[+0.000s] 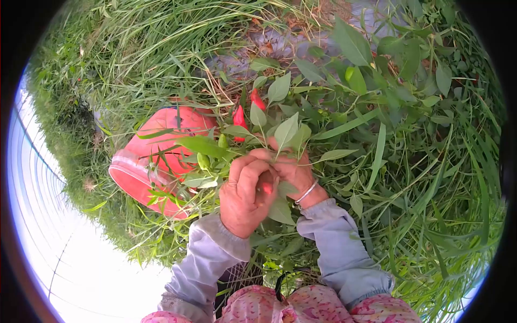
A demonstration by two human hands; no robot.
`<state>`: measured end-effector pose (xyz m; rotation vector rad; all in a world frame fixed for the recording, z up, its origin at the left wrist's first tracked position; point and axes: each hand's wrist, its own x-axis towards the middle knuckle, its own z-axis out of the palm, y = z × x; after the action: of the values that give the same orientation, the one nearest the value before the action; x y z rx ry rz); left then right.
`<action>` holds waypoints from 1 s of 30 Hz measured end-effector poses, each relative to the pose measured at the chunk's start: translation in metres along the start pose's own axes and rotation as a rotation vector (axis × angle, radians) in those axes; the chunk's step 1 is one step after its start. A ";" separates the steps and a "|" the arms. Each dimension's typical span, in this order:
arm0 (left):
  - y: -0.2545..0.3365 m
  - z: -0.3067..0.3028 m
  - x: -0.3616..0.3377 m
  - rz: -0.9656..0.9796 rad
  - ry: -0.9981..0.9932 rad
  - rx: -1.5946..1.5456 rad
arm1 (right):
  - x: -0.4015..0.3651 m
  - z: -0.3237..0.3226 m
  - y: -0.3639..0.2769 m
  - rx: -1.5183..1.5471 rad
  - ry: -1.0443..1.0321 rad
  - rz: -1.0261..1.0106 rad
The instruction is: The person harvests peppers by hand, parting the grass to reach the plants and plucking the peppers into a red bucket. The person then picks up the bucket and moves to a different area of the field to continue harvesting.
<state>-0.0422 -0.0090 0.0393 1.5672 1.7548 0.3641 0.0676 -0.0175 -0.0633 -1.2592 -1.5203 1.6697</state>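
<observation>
My left hand [249,191] is closed, its fingers curled around a red chili pepper [267,187] that shows inside the curl. Right beside it, and touching it, my right hand [296,173] is bent in among the leaves of a pepper plant [286,131]. Its fingertips are partly hidden, and they look pinched on something I cannot make out. Two bright red chili peppers [239,121] hang just beyond my hands. Small green peppers [203,161] hang to the left of my left hand.
A red bucket [145,171] with a pale band near its rim stands in the grass to the left, partly covered by leaves. Dense grass [156,43] and pepper foliage surround my hands. Grey sheeting [323,37] shows on the ground beyond.
</observation>
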 end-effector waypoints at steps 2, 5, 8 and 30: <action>0.000 0.002 -0.005 0.033 0.040 0.024 | 0.001 0.000 0.000 -0.038 0.014 -0.093; -0.002 0.002 -0.010 0.024 0.051 -0.038 | 0.001 -0.002 -0.005 -0.062 0.010 -0.135; 0.005 -0.009 -0.008 -0.007 0.021 -0.140 | 0.001 -0.003 -0.008 -0.046 -0.013 -0.124; -0.079 -0.096 0.037 -0.709 -0.201 -0.662 | 0.003 -0.013 0.012 0.520 -0.116 0.094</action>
<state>-0.1648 0.0341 0.0415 0.4588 1.6664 0.3583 0.0803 -0.0120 -0.0748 -0.9745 -0.9954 2.0555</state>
